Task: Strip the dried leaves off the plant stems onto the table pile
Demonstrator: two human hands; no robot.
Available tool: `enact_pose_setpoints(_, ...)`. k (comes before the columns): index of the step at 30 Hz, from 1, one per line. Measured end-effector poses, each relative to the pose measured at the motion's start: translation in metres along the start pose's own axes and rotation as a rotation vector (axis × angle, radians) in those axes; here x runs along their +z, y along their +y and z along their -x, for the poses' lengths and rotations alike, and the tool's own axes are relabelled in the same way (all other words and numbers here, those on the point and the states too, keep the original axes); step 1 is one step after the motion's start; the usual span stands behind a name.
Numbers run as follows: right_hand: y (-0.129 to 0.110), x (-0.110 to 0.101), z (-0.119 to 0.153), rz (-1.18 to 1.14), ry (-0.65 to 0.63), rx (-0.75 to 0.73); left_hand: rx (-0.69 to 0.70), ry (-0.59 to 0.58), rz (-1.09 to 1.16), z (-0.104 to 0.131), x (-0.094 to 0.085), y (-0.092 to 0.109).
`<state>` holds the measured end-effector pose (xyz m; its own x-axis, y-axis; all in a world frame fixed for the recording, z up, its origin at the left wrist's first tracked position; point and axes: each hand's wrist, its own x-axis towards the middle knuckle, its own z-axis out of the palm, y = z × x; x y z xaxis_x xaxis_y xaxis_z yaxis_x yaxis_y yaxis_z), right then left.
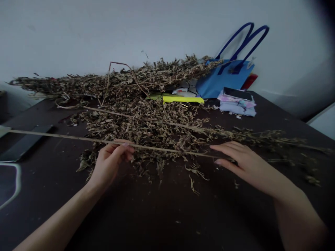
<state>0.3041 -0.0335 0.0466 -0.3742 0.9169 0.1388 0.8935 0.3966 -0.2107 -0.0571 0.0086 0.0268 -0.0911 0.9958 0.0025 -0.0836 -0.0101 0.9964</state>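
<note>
with the stem being steadied, the bare stem (pixel 157 149) over dried leaves (pixel 162 137) is pinched by the left hand (pixel 112 157) at eight o'clock and straddled by the right hand (pixel 242 157), fingers spread, at four, closer contact seemingly called for.

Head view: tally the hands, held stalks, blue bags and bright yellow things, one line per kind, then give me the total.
Left hand and right hand: 2
Held stalk: 1
Blue bag: 1
Bright yellow thing: 1
Total: 5
</note>
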Motion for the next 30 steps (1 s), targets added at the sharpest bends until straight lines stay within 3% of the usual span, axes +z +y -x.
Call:
enact_pose_setpoints(5, 0.009, -0.004, 0.004, -0.056, 0.058, 0.098, -0.072, -0.001, 0.116, -0.005, -0.002, 0.002)
enact_pose_setpoints(12, 0.036, 0.009, 0.006, 0.016, -0.17, -0.083, -0.081, -0.011, 0.238, -0.008, -0.004, -0.001)
enact_pose_setpoints(16, 0.041, 0.006, 0.005, 0.039, -0.159, -0.042, -0.075, -0.04, 0.273, -0.007, -0.002, -0.001)
enact_pose_setpoints(22, 0.023, -0.001, 0.0, -0.01, -0.023, -0.025, -0.072, -0.13, 0.269, -0.003, -0.001, -0.001)
enact_pose_setpoints(30, -0.011, 0.013, -0.009, -0.118, 0.053, -0.025, -0.071, -0.137, 0.258, -0.001, 0.001, -0.002)
